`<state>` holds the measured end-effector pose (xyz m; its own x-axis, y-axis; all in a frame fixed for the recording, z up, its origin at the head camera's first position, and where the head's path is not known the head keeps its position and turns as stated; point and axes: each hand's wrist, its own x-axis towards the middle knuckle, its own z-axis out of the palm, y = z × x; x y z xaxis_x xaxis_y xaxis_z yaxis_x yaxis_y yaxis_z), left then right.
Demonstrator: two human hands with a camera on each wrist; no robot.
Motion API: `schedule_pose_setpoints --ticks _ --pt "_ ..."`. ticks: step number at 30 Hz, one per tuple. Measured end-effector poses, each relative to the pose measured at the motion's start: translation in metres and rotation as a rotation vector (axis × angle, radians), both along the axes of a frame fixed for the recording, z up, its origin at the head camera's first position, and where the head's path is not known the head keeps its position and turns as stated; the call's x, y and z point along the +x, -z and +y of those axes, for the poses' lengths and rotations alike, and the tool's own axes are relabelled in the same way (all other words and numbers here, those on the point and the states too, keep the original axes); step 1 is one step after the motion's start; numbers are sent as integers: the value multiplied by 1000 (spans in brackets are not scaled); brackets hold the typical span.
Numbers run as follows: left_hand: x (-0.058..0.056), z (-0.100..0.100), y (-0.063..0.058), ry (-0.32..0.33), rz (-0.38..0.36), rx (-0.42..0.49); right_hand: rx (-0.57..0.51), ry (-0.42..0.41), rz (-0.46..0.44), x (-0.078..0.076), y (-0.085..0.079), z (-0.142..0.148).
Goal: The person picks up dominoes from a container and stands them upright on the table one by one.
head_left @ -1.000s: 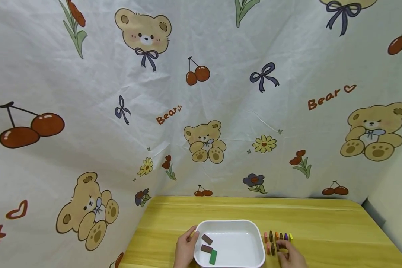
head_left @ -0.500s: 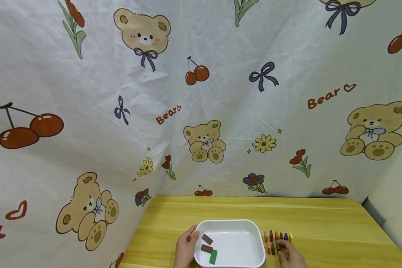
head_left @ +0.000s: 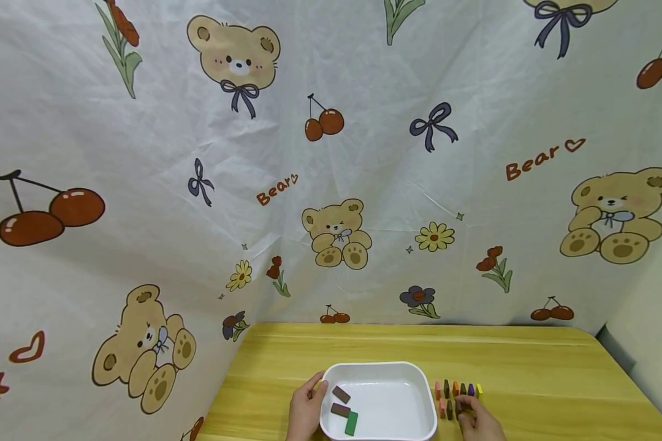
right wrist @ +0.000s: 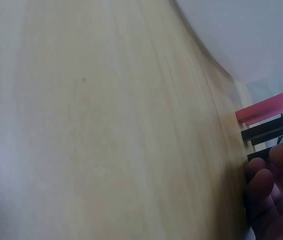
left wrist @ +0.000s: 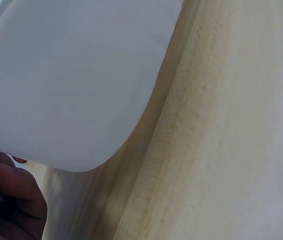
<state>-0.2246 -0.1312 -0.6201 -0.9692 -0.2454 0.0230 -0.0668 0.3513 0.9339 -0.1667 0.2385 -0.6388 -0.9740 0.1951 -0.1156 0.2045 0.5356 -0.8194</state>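
My right hand [head_left: 480, 420] pinched a small, dark, oblong block [right wrist: 258, 154], perhaps brown, near the white rounded-rectangular tray [head_left: 383, 407] on the yellow wood-grain counter [head_left: 557, 383]; my left hand [head_left: 304, 411] gripped the tray's side.

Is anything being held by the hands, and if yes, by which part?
The left hand holds the tray by its left rim. The right hand pinches a dark block, seemingly near its top; the rest is partly hidden.
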Motion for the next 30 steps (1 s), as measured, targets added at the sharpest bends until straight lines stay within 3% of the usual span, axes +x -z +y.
schedule_pose_setpoints --ticks 15,24,30 --pt "1 0 -2 -4 1 5 -11 47 67 12 -5 1" --pt "2 0 -4 6 7 16 10 105 102 21 -27 -3" --pt "3 0 -4 5 -5 16 41 71 126 20 -42 -10"
